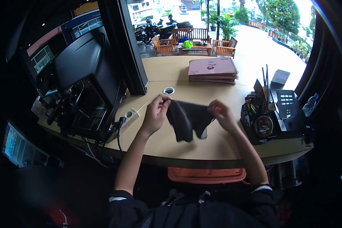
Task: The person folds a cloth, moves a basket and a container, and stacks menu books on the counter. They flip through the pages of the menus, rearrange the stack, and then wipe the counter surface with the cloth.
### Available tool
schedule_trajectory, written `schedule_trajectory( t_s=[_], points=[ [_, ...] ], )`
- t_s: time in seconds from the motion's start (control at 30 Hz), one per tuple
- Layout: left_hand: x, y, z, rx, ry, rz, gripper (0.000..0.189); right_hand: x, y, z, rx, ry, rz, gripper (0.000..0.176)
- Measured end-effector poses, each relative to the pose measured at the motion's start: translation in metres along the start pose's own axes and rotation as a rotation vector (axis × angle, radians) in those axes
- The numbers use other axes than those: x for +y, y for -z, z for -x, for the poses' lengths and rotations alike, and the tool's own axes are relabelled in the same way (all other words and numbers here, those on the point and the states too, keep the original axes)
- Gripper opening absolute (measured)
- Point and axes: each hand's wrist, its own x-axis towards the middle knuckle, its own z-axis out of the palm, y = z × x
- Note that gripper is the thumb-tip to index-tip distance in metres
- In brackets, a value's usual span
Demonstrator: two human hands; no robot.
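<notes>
A dark grey cloth point(188, 118) hangs between my two hands above the wooden counter point(155, 146). My left hand point(156, 113) pinches its upper left corner between thumb and fingers. At the upper right corner, my right hand point(221, 114) is closed on the cloth, slightly blurred. The lower edge dangles in uneven folds, apart from my fingers. Just beyond my left hand lies a roll of tape point(168, 91) on the counter.
Pink menus point(212, 69) are stacked at the back. A black desk organizer point(260, 114) with pens stands right. On the left are a black coffee machine point(91, 87) and a power strip point(130, 115) with cables. An orange lid point(207, 174) shows below the counter edge.
</notes>
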Motion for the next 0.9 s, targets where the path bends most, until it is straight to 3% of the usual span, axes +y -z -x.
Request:
schedule_trajectory(
  t_s=[0.07, 0.13, 0.17, 0.2, 0.27, 0.33, 0.47, 0.53, 0.6, 0.67, 0.73, 0.77, 0.87, 0.9],
  points=[
    [0.021, 0.004, -0.017, 0.058, -0.174, -0.189, 0.012, -0.042, 0.015, -0.017, 0.127, 0.171, 0.277, 0.011],
    [0.016, 0.007, -0.027, 0.066, -0.234, -0.262, 0.011, -0.074, 0.018, -0.022, 0.110, 0.215, 0.405, 0.012],
    [0.010, 0.007, -0.028, 0.045, -0.203, -0.286, 0.012, -0.079, 0.019, -0.022, 0.050, 0.130, 0.480, 0.013],
    [0.002, 0.010, -0.029, 0.027, -0.172, -0.310, 0.014, -0.070, 0.019, -0.022, 0.044, 0.135, 0.480, 0.013],
    [-0.012, 0.023, -0.017, 0.014, -0.120, -0.365, 0.020, -0.037, 0.018, -0.019, -0.349, -0.052, 0.735, 0.020],
    [-0.022, 0.043, -0.001, 0.046, -0.066, -0.384, 0.019, -0.013, 0.008, -0.008, -0.385, 0.077, 0.883, 0.029],
    [-0.053, 0.105, 0.027, 0.078, 0.064, -0.536, 0.021, 0.053, -0.032, -0.019, -0.480, 0.194, 0.888, 0.053],
    [-0.062, 0.135, 0.039, 0.053, 0.156, -0.581, 0.028, 0.092, -0.056, -0.028, -0.636, 0.075, 0.920, 0.058],
    [-0.071, 0.158, 0.050, -0.012, 0.211, -0.742, 0.040, 0.108, -0.070, -0.055, -0.552, -0.001, 0.957, 0.058],
    [-0.079, 0.174, 0.060, -0.126, 0.365, -0.770, 0.073, 0.132, -0.090, -0.086, -0.415, -0.122, 1.030, 0.058],
    [-0.080, 0.181, 0.064, -0.222, 0.501, -0.850, 0.086, 0.134, -0.120, -0.101, -0.323, -0.183, 1.081, 0.057],
    [-0.090, 0.184, 0.069, -0.239, 0.477, -0.963, 0.093, 0.134, -0.134, -0.098, -0.331, -0.158, 1.071, 0.057],
    [-0.086, 0.189, 0.062, -0.336, 0.662, -0.922, 0.091, 0.109, -0.175, -0.065, -0.408, -0.007, 1.048, 0.054],
    [-0.091, 0.191, 0.065, -0.307, 0.560, -0.957, 0.088, 0.099, -0.179, -0.057, -0.468, 0.042, 1.001, 0.053]
  ],
)
